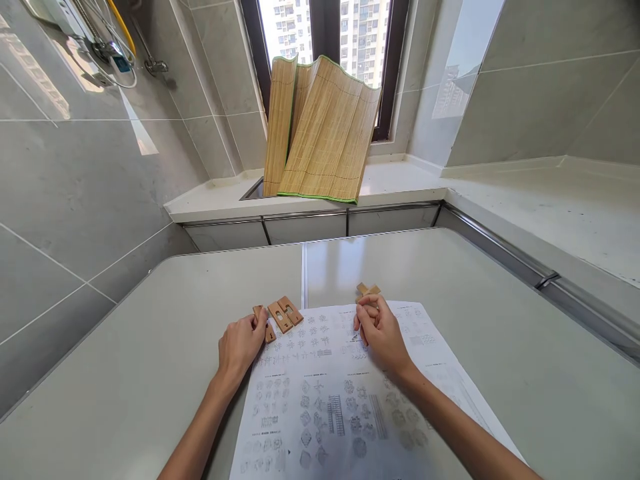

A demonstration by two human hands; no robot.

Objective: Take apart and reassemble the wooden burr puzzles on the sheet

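Note:
On the left, my left hand (242, 343) has its thumb and fingers closed on a flat wooden puzzle piece (270, 333) marked with a number. Two more wooden pieces (285, 315) with cut-out slots lie side by side just right of it; one shows a 2. My right hand (379, 328) is over the printed sheet (300, 393), fingers curled together. Right behind its knuckles is a small cross-shaped wooden piece (369, 289), partly covered by the hand. What the curled fingers hold, if anything, is hidden. Rows of small line drawings fill the sheet.
The pale table (150, 373) has a seam near its middle. Behind it, a folded bamboo mat (330, 133) leans on the white ledge (390, 175) by the window. Tiled walls stand on both sides, with cables and a device (107, 53) at upper left.

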